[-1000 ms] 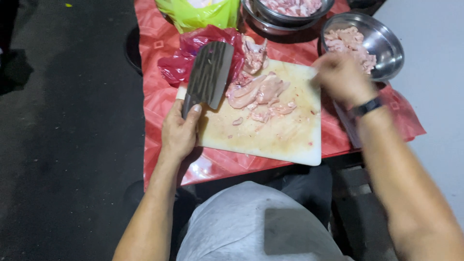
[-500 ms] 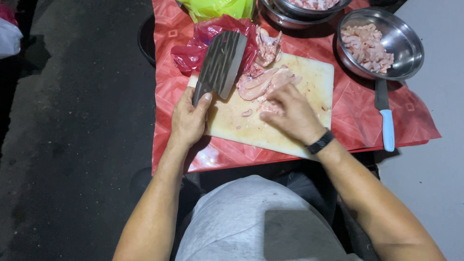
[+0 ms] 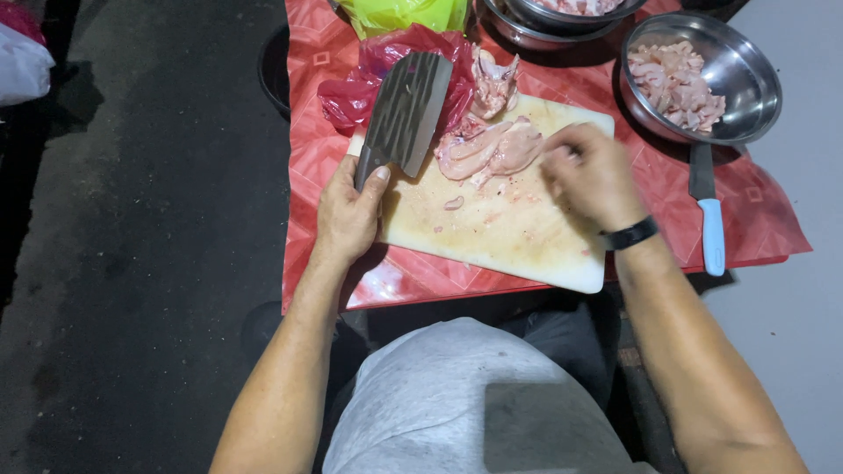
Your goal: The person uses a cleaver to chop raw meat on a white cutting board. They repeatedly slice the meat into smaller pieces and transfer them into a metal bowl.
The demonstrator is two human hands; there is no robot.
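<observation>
Since half a second ago the right hand (image 3: 593,175) has slid from the middle of the cutting board (image 3: 492,233) toward its far right part, and the cleaver (image 3: 406,114) has stayed tipped up on the left.

Head view: the left hand (image 3: 349,211) has its fingers (image 3: 379,175) closed around the cleaver's handle at the near left part of the board, the broad dark blade angled up over the board's far left corner. The right hand rests knuckles up on the board with its fingers curled, touching the right end of the raw chicken pieces (image 3: 487,149); whether they pinch the meat cannot be told. A black wristband (image 3: 630,234) sits on that wrist. The meat lies at the far side of the board, just beside the blade.

The board lies on a red cloth (image 3: 307,167) covering the desk. A red plastic bag (image 3: 360,88) and a yellow-green bag (image 3: 399,13) lie at the far edge. A steel bowl (image 3: 746,79) of cut meat stands at the far right corner, and a blue-handled knife (image 3: 709,219) lies just near of it, by the right edge.
</observation>
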